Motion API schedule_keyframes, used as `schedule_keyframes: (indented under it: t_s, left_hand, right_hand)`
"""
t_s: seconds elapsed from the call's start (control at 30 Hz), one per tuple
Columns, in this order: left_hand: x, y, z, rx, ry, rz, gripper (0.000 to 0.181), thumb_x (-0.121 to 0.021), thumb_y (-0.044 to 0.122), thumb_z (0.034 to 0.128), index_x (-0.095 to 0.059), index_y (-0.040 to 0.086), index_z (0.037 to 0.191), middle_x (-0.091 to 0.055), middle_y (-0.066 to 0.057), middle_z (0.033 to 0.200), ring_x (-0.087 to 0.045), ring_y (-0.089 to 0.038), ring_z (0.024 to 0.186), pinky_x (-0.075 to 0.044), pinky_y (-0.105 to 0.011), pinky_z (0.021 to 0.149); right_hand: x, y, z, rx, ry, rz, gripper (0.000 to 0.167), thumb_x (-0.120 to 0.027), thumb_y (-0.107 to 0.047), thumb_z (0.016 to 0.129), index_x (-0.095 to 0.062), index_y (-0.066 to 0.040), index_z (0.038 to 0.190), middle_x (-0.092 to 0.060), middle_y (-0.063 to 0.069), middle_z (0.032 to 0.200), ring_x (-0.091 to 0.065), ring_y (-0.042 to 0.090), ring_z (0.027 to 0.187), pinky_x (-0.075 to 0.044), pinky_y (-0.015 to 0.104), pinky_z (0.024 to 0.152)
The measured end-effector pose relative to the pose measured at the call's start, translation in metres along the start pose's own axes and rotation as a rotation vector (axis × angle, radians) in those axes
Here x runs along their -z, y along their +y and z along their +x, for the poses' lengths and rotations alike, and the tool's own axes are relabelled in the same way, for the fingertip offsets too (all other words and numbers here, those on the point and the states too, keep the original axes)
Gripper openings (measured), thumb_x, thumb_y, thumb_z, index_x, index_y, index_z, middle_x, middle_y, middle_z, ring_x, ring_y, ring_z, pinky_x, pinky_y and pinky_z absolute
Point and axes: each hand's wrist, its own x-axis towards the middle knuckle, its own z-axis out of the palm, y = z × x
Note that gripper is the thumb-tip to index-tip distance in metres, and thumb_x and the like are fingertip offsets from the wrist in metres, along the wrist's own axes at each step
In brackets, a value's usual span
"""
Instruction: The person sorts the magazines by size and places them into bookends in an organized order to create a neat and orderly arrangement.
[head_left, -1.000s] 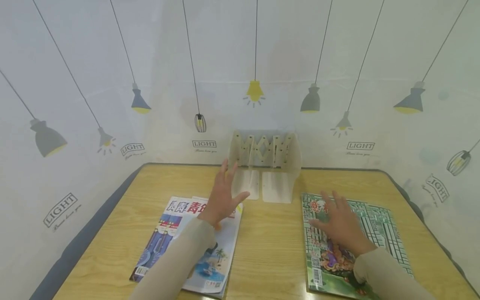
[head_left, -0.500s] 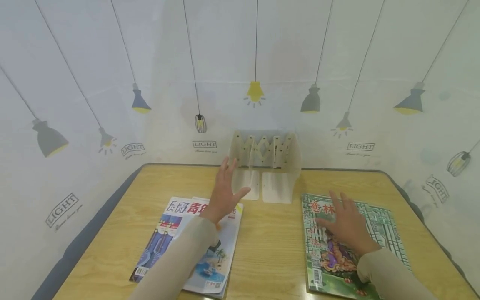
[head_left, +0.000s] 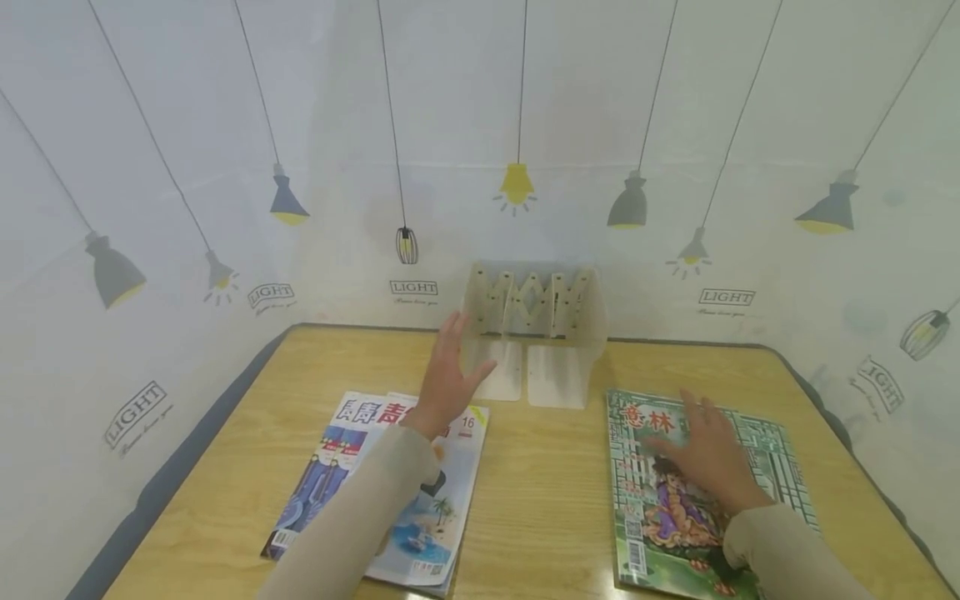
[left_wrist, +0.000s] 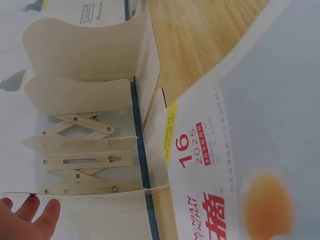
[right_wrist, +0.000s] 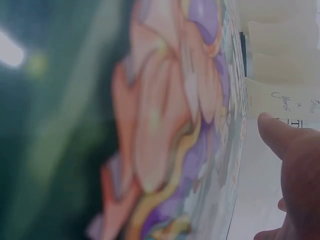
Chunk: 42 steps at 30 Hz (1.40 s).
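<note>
A cream expandable bookshelf (head_left: 558,375) with a criss-cross back stands at the table's far edge. My left hand (head_left: 447,379), fingers extended, is by its left side panel; in the left wrist view the fingertips (left_wrist: 50,207) meet the panel's edge, though I cannot tell whether they touch. Under my left forearm lie fanned magazines, a pale beach-cover one (head_left: 453,475) on top of blue ones (head_left: 318,475). My right hand (head_left: 716,458) is spread over a green illustrated magazine (head_left: 633,500), holding nothing. Contact with the cover is unclear. Another green magazine (head_left: 787,454) shows beneath.
The wooden table (head_left: 540,500) has a dark edge against a white wall covering (head_left: 337,250) printed with hanging lamps. Bare wood lies between the two magazine groups. The covering encloses the table at the back and sides.
My right hand has moved right and slightly down over the green magazine, uncovering more of its title. My left hand stays almost in place. The head view has shifted slightly.
</note>
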Motion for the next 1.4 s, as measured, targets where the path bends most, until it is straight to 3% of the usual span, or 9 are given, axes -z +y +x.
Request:
schedule_keyframes:
  t_s: [0.17, 0.37, 0.53, 0.73, 1.07, 1.3, 1.4]
  left_hand:
    - [0.002, -0.002, 0.005, 0.011, -0.015, -0.042, 0.078, -0.066, 0.030, 0.0920, -0.022, 0.018, 0.155, -0.022, -0.008, 0.158, -0.023, -0.023, 0.143, -0.026, -0.042, 0.114]
    - [0.003, -0.007, 0.014, -0.007, -0.005, -0.042, 0.073, -0.069, 0.025, 0.0909, -0.030, 0.009, 0.151, -0.031, -0.011, 0.154, -0.028, -0.024, 0.141, -0.025, -0.041, 0.115]
    - [0.007, -0.006, 0.020, -0.012, 0.006, -0.055, 0.072, -0.071, 0.021, 0.0892, -0.034, 0.004, 0.149, -0.037, -0.012, 0.152, -0.037, -0.026, 0.136, -0.038, -0.041, 0.107]
    - [0.009, -0.010, 0.024, 0.017, -0.024, -0.092, 0.075, -0.073, 0.021, 0.0874, -0.034, 0.008, 0.150, -0.036, -0.008, 0.152, -0.044, -0.026, 0.129, -0.047, -0.037, 0.098]
    - [0.012, -0.019, 0.032, 0.098, -0.068, -0.209, 0.076, -0.079, 0.013, 0.0802, -0.042, 0.012, 0.146, -0.043, -0.005, 0.147, -0.051, -0.023, 0.121, -0.050, -0.032, 0.094]
    - [0.014, -0.022, 0.038, 0.127, -0.097, -0.213, 0.077, -0.077, 0.006, 0.0805, -0.041, 0.018, 0.148, -0.045, -0.005, 0.145, -0.055, -0.022, 0.111, -0.051, -0.028, 0.092]
    - [0.016, -0.024, 0.039, 0.128, -0.098, -0.211, 0.077, -0.076, 0.004, 0.0808, -0.041, 0.021, 0.148, -0.045, -0.006, 0.145, -0.056, -0.023, 0.110, -0.052, -0.029, 0.091]
  right_hand:
    - [-0.002, 0.007, -0.001, -0.040, -0.008, 0.000, 0.113, -0.059, -0.072, 0.080, -0.009, -0.005, 0.155, -0.013, 0.039, 0.150, -0.017, 0.064, 0.128, -0.020, 0.084, 0.087]
    - [-0.004, 0.015, -0.001, -0.062, 0.012, -0.044, 0.111, -0.056, -0.073, 0.081, -0.010, -0.005, 0.155, -0.014, 0.039, 0.148, -0.018, 0.065, 0.126, -0.023, 0.085, 0.082]
    - [0.000, 0.015, -0.004, -0.091, -0.006, -0.039, 0.114, -0.055, -0.076, 0.079, -0.010, -0.003, 0.154, -0.015, 0.040, 0.148, -0.019, 0.065, 0.126, -0.023, 0.086, 0.081]
    - [0.003, 0.015, -0.008, -0.103, -0.018, -0.044, 0.114, -0.061, -0.072, 0.078, -0.013, -0.001, 0.153, -0.014, 0.041, 0.147, -0.018, 0.066, 0.125, -0.025, 0.085, 0.080]
    - [0.019, 0.016, -0.010, -0.107, -0.136, -0.031, 0.112, -0.064, -0.070, 0.078, -0.017, 0.002, 0.151, -0.006, 0.045, 0.144, -0.016, 0.074, 0.117, -0.030, 0.084, 0.075]
    - [0.029, 0.023, -0.011, -0.151, -0.204, -0.047, 0.113, -0.066, -0.069, 0.076, -0.021, 0.005, 0.148, -0.002, 0.048, 0.142, -0.011, 0.077, 0.116, -0.024, 0.087, 0.078]
    - [0.032, 0.027, -0.010, -0.153, -0.225, -0.036, 0.113, -0.067, -0.068, 0.076, -0.022, 0.008, 0.147, -0.009, 0.050, 0.140, -0.012, 0.076, 0.117, -0.023, 0.086, 0.083]
